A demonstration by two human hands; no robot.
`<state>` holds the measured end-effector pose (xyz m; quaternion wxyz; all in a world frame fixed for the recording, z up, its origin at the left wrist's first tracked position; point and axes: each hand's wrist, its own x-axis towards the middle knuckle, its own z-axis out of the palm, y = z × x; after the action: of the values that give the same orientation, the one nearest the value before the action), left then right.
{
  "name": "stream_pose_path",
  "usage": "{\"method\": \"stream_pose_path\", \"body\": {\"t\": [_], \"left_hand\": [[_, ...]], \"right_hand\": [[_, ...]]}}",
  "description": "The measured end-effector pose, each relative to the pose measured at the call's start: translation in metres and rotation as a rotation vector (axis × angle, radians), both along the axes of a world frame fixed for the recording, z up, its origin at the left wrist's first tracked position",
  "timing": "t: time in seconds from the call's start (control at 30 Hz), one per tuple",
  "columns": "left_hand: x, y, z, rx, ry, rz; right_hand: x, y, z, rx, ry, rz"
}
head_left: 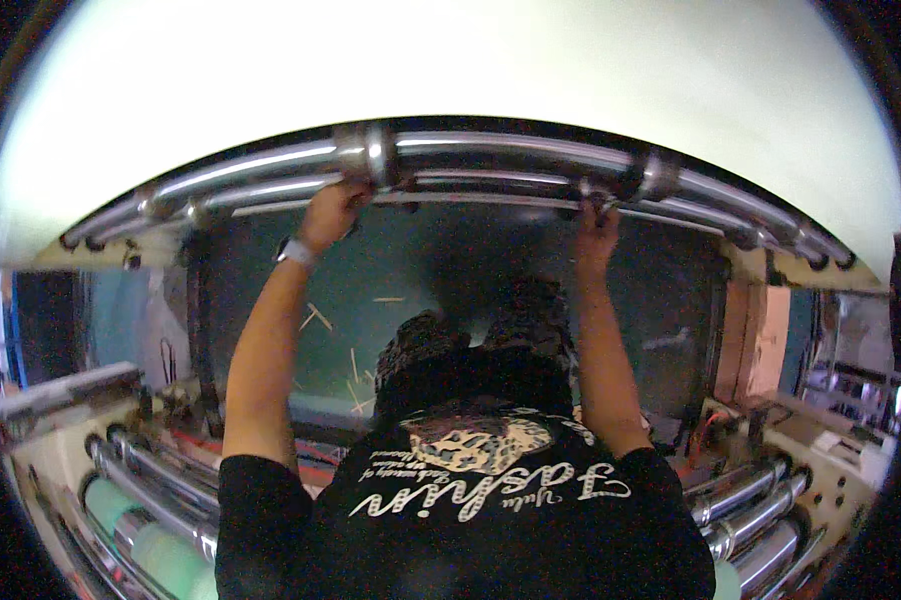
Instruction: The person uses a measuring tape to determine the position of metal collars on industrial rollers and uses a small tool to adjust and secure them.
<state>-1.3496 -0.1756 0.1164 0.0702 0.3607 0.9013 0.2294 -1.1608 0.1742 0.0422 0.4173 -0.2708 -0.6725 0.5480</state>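
Hands were up high on a machine. Left hand [332,208] curled tight around a shiny metal roller [260,190], with a watch [294,251] on that wrist. Right hand [596,218] pinched a small clamp [600,190] on the same bar (I could not tell how tight). Both arms reached far, likely because the bars sat far off. More rollers [160,480] lay lower down, beside the person's black shirt [470,520].

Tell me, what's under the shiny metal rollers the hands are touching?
Under the metal rollers lies a dark green floor with scattered sticks. The person's body covers the rest.
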Motion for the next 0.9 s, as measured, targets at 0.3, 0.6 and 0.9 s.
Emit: {"method": "stream_pose_path", "body": {"t": [0.3, 0.6, 0.9], "left_hand": [[-0.012, -0.002, -0.010, -0.020, 0.093, -0.020], [-0.016, -0.008, -0.021, 0.068, 0.051, -0.041], [-0.025, -0.007, -0.034, 0.020, 0.001, -0.031]], "right_hand": [[0.000, 0.008, -0.007, -0.056, -0.125, -0.010], [-0.008, -0.002, 0.004, 0.032, 0.008, 0.038], [0.014, 0.010, -0.026, -0.396, 0.126, 0.092]]}}
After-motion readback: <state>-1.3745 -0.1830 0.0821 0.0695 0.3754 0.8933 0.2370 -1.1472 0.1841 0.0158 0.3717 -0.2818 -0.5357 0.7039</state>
